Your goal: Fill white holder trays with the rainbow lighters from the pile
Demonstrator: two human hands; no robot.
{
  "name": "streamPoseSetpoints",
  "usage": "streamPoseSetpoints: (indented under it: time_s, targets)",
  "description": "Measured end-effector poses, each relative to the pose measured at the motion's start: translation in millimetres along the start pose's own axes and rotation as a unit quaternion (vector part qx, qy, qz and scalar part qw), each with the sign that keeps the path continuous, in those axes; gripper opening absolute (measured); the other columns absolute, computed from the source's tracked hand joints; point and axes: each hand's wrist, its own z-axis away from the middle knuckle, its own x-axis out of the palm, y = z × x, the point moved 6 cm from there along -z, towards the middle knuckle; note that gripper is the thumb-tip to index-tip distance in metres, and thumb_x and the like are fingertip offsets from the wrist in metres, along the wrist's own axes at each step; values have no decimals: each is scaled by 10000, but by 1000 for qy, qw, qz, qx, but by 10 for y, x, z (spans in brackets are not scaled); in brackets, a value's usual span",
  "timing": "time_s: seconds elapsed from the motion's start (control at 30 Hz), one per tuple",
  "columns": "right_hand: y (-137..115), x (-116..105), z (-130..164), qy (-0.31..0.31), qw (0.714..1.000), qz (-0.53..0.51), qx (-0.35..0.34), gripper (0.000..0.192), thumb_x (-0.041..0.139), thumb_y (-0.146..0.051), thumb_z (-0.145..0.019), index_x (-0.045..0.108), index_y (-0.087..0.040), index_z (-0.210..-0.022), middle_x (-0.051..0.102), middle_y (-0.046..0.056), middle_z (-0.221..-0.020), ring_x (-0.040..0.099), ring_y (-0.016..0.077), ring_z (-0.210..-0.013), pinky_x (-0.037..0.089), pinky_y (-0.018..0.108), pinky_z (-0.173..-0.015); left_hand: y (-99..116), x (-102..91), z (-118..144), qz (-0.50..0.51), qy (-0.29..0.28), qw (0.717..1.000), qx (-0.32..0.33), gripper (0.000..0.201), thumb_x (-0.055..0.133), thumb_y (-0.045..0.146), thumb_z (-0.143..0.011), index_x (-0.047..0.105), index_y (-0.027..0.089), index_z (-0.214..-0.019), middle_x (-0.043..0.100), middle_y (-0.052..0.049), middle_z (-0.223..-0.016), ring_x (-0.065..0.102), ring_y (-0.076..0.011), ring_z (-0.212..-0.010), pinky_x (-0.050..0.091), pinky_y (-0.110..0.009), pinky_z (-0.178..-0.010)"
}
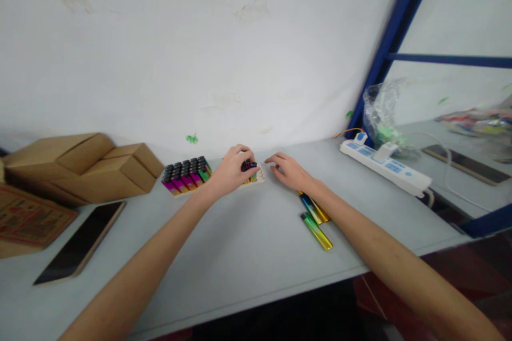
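My left hand [232, 170] is pinching a small, light, slick rainbow plastic lighter [251, 167] by its black cap over the white tray [259, 175], right hand [288, 170] loose and empty nearby.

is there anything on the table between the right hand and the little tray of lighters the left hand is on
Nothing visible. The right hand hovers just right of the small tray, with only bare table between them. The left hand covers the tray's left part.

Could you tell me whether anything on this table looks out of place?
Loose lighters lie askew by the right hand, outside the tray that the left hand touches; the full tray looks orderly.
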Motion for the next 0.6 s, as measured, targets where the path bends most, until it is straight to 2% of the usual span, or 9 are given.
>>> streamPoseSetpoints:
  time_s: [0.27, 0.6]
  targets:
    - [-14, 14, -10, -11, 1000, 4, 2, 330, 517, -55, -934, 654, -123, -1226, 667, 130, -1127, 637, 220, -1033, 502, 374, -982, -59, -19, 54, 6, 10, 1000, 12, 198, 649, 392, -918, 661, 195, -902, 609, -110, -1158, 613, -260, -1082, 488, -442, -1011]
    - [7, 20, -7, -11, 1000, -1, -2, 328, 517, -50, -920, 667, -140, -1198, 671, 120, -1115, 641, 216, -1015, 505, 371, -964, -17, 25, 83, 9, 15, 1000, 14, 236, 583, 414, -960, 667, 197, -922, 615, -108, -1137, 592, -256, -1101, 468, -445, -1029]
